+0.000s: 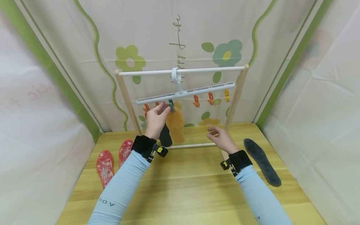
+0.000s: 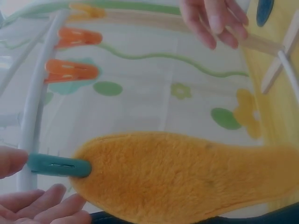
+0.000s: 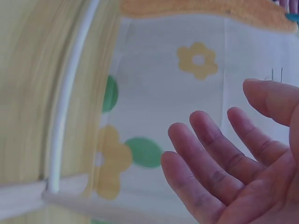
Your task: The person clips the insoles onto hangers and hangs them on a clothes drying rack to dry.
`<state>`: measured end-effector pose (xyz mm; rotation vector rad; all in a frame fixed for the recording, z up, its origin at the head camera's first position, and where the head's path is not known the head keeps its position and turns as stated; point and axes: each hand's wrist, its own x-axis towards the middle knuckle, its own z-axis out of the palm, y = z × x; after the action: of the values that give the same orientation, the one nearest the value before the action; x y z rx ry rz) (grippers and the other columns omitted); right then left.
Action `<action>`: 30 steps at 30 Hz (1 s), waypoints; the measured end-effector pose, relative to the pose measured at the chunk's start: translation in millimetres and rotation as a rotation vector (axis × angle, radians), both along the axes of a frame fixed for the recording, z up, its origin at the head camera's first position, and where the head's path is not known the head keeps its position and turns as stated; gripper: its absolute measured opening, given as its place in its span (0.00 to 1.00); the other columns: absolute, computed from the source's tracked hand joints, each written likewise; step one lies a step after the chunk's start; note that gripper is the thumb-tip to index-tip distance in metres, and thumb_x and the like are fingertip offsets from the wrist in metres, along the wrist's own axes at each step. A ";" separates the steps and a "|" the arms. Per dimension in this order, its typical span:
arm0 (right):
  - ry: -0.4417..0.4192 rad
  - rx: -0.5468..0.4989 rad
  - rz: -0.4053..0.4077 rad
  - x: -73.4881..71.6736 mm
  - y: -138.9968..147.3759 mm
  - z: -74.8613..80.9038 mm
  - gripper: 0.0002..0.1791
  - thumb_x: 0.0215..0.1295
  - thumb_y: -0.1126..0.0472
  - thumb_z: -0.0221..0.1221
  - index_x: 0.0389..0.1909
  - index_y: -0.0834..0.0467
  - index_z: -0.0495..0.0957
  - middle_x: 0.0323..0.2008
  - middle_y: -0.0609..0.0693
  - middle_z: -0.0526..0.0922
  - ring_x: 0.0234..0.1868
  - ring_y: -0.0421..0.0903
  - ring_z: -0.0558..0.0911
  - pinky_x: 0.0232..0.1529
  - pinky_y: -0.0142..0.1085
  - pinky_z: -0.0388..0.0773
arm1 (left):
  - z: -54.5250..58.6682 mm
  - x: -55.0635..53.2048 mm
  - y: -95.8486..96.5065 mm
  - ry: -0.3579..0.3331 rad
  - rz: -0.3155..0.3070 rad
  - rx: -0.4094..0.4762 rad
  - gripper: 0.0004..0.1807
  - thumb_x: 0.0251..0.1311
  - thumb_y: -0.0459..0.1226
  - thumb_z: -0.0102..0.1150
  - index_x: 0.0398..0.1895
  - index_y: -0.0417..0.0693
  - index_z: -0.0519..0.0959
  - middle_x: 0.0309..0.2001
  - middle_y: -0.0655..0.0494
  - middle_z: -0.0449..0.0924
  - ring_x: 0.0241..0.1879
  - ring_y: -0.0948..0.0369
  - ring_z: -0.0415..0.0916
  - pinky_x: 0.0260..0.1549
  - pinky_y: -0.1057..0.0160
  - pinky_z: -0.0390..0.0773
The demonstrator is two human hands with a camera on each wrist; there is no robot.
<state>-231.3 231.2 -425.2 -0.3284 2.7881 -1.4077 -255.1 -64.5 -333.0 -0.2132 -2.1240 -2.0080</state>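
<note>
My left hand [image 1: 155,120] is at the teal-green clothes clip [image 2: 58,165] under the hanger, its thumb against the clip's end. Its other fingers lie apart below the clip in the left wrist view. That clip bites the end of a fuzzy orange insole [image 1: 175,125], which hangs down. A dark insole [image 1: 165,136] hangs beside it, partly behind my left hand. The white clip hanger [image 1: 185,92] tilts, its left end lower. My right hand [image 1: 222,139] hovers right of the insoles with loosely bent fingers and nothing in them [image 3: 233,168].
A wooden stand's white top rod [image 1: 211,70] bears the hanger. Orange clips [image 1: 210,98] and a yellow clip [image 1: 227,95] hang on its right half. Red patterned insoles [image 1: 105,168] lie on the table at left, a dark grey insole [image 1: 262,162] at right. Fabric walls enclose the table.
</note>
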 end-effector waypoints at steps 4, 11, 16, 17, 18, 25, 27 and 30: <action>-0.007 0.024 -0.051 9.3 21.0 -12.4 0.21 0.74 0.57 0.57 0.61 0.63 0.73 0.52 0.63 0.79 0.53 0.61 0.79 0.50 0.50 0.79 | -1.7 0.5 -2.2 -0.017 -0.002 0.009 0.28 0.69 0.40 0.60 0.69 0.42 0.69 0.60 0.50 0.78 0.60 0.61 0.74 0.59 0.61 0.72; -0.027 0.098 -0.135 23.9 70.8 -29.9 0.23 0.76 0.54 0.54 0.63 0.65 0.71 0.54 0.66 0.78 0.55 0.64 0.77 0.49 0.54 0.78 | -3.1 6.2 -7.1 0.010 -0.020 0.004 0.28 0.69 0.40 0.59 0.69 0.39 0.69 0.62 0.46 0.76 0.61 0.58 0.73 0.60 0.62 0.72; -0.036 0.167 -0.196 33.4 109.5 -34.7 0.25 0.76 0.52 0.53 0.64 0.65 0.70 0.54 0.68 0.77 0.54 0.65 0.77 0.47 0.54 0.77 | -9.2 14.4 -13.6 0.022 -0.021 0.000 0.27 0.69 0.39 0.60 0.68 0.39 0.70 0.62 0.45 0.76 0.60 0.57 0.74 0.59 0.62 0.72; -0.036 0.176 -0.202 34.6 117.0 -36.5 0.26 0.76 0.52 0.52 0.64 0.66 0.69 0.54 0.69 0.77 0.54 0.65 0.77 0.47 0.54 0.77 | -11.6 16.3 -14.9 0.022 -0.021 -0.005 0.27 0.69 0.39 0.60 0.68 0.39 0.70 0.61 0.45 0.76 0.60 0.57 0.74 0.59 0.62 0.72; -0.034 0.182 -0.210 35.9 123.9 -38.3 0.26 0.77 0.52 0.52 0.64 0.67 0.69 0.54 0.69 0.77 0.54 0.65 0.76 0.47 0.54 0.77 | -14.4 18.5 -16.5 0.021 -0.021 -0.009 0.27 0.69 0.39 0.60 0.68 0.39 0.70 0.61 0.45 0.77 0.60 0.57 0.74 0.59 0.62 0.72; -0.013 0.202 -0.238 46.5 157.3 -48.9 0.26 0.77 0.54 0.51 0.61 0.72 0.69 0.56 0.74 0.73 0.56 0.70 0.73 0.48 0.57 0.75 | -44.4 39.2 -32.4 0.021 -0.026 -0.080 0.29 0.70 0.41 0.59 0.69 0.38 0.69 0.61 0.44 0.76 0.60 0.55 0.74 0.59 0.59 0.73; -0.016 0.214 -0.246 48.7 163.0 -52.5 0.26 0.77 0.53 0.51 0.61 0.71 0.70 0.56 0.74 0.73 0.56 0.70 0.73 0.48 0.57 0.76 | -56.3 45.7 -38.1 0.020 -0.014 -0.112 0.28 0.70 0.41 0.59 0.68 0.37 0.70 0.60 0.43 0.77 0.60 0.54 0.74 0.58 0.58 0.74; -0.018 0.233 -0.256 50.4 169.9 -58.1 0.25 0.77 0.54 0.52 0.61 0.71 0.70 0.56 0.73 0.73 0.55 0.70 0.74 0.47 0.57 0.76 | -75.6 56.3 -46.4 0.000 0.022 -0.144 0.25 0.69 0.39 0.60 0.65 0.36 0.73 0.58 0.42 0.79 0.57 0.52 0.76 0.55 0.58 0.76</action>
<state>-180.9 401.1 -483.3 0.0461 3.0225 -1.0930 -198.8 -110.9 -408.6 -0.2114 -2.2628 -1.8446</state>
